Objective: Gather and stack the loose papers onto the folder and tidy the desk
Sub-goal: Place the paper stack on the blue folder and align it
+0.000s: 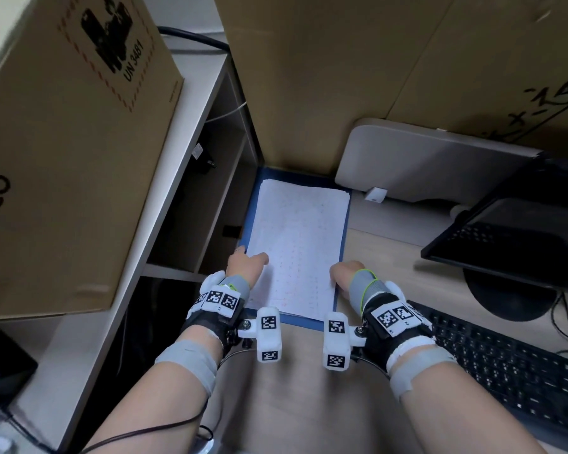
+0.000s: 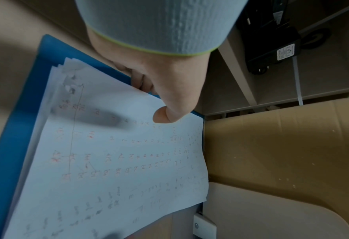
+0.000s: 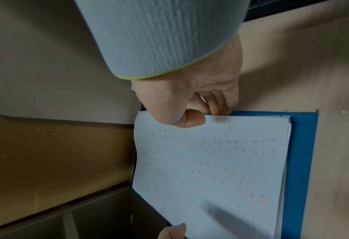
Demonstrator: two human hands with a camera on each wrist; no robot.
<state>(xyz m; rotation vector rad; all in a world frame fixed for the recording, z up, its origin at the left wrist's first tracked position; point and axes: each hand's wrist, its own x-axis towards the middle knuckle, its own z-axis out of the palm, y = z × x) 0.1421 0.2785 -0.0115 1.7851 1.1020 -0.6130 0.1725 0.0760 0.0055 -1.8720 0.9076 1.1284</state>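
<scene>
A stack of white papers (image 1: 299,244) with faint red and grey handwriting lies on a blue folder (image 1: 295,177) on the wooden desk, pushed into the corner by the shelf. My left hand (image 1: 246,262) pinches the stack's left edge, thumb on top (image 2: 163,116) and fingers curled under the edge. My right hand (image 1: 345,273) pinches the right edge the same way, thumb (image 3: 192,119) on the top sheet (image 3: 210,161). I cannot tell whether either grip also takes in the folder (image 3: 300,161). The sheets (image 2: 118,161) sit slightly fanned at one corner.
A large cardboard box (image 1: 63,158) stands on the white shelf unit (image 1: 191,178) to the left. Cardboard panels (image 1: 309,77) close off the back. A beige board (image 1: 423,165), a black monitor (image 1: 522,224) and a black keyboard (image 1: 505,365) fill the right side.
</scene>
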